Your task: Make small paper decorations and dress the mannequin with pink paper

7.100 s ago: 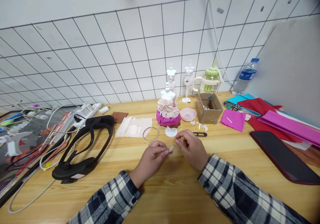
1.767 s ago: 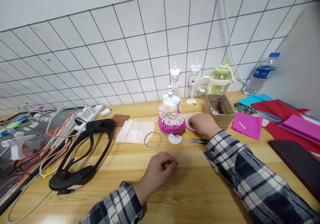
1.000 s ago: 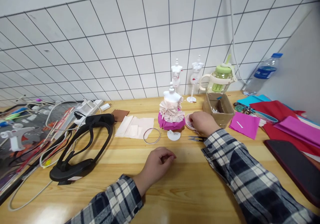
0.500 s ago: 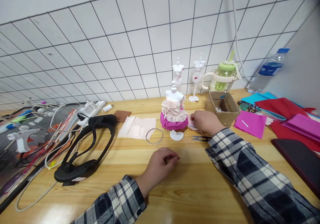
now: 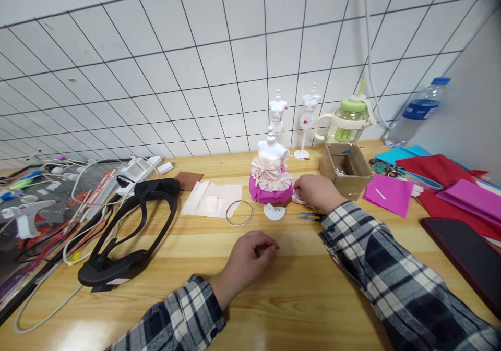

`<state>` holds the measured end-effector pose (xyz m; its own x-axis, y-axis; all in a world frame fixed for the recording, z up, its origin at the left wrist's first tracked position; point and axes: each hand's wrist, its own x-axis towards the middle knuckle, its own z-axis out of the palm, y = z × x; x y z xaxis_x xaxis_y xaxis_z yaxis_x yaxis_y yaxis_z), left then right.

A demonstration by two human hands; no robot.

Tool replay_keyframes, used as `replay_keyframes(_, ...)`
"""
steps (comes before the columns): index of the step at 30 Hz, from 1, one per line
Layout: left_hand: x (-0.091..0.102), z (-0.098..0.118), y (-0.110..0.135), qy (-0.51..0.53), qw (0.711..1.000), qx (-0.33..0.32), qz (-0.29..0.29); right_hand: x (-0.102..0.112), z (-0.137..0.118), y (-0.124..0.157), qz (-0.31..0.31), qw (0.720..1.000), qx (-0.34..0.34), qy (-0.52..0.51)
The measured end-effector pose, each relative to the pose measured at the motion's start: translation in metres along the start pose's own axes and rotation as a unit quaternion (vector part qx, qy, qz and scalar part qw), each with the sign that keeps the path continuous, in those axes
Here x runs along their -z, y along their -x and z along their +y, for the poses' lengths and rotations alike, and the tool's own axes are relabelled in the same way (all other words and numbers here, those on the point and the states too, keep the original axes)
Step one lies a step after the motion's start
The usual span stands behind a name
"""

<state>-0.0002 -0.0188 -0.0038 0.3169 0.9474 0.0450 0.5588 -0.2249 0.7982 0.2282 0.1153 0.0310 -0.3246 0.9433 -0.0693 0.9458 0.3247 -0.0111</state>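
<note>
My right hand (image 5: pixel 316 193) reaches over a small pinkish dish (image 5: pixel 298 197), its fingers pinched down at the contents. What they grip is hidden. Just below that hand lie small thread snips (image 5: pixel 311 216), partly behind my cuff. My left hand (image 5: pixel 250 259) rests on the wood with its fingers curled in and nothing visible in them. Between and beyond the hands stands a miniature white dress form (image 5: pixel 271 147) wearing a pleated pale pink top (image 5: pixel 270 172) and a magenta skirt (image 5: pixel 270 193). A thin metal hoop (image 5: pixel 239 213) lies to its left.
Two bare mini dress forms (image 5: pixel 303 124) stand behind. A cardboard box (image 5: pixel 346 176), a green-lidded jug (image 5: pixel 348 119), a water bottle (image 5: pixel 418 111), folded magenta cloth (image 5: pixel 389 194) and a phone (image 5: pixel 462 259) are right. Leftward lie pale fabric (image 5: pixel 213 198), a black headset strap (image 5: pixel 131 236) and a glue gun (image 5: pixel 27 218).
The whole view has shifted slightly, with objects appearing a little further left. My right hand stays pinched at the dish; my left hand keeps its curled pose.
</note>
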Motion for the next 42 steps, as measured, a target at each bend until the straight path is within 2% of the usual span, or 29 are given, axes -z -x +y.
replay_keyframes(14, 0.000, 0.000, -0.001, 0.000, 1.000, -0.004, 0.003, 0.003, -0.003, 0.001, -0.030, 1.000, 0.000, 0.001)
replay_keyframes(32, 0.001, 0.001, -0.002, -0.005, 1.000, -0.005, 0.002, 0.005, -0.004, -0.001, 0.012, 0.999, 0.033, 0.005)
replay_keyframes(35, 0.002, 0.000, -0.002, -0.013, 1.000, -0.016, 0.005, 0.012, -0.005, 0.003, 0.047, 0.999, 0.020, 0.013)
replay_keyframes(38, 0.001, -0.002, -0.003, -0.011, 1.000, -0.019, 0.005, 0.017, -0.007, 0.022, 0.125, 0.992, -0.003, -0.016)
replay_keyframes(40, 0.000, -0.004, -0.004, -0.003, 1.000, -0.016, 0.014, 0.014, -0.012, 0.045, 0.200, 0.976, -0.031, -0.076)
replay_keyframes(42, -0.002, -0.006, -0.005, 0.011, 0.999, -0.009, 0.037, 0.005, -0.020, 0.073, 0.275, 0.945, -0.070, -0.163)
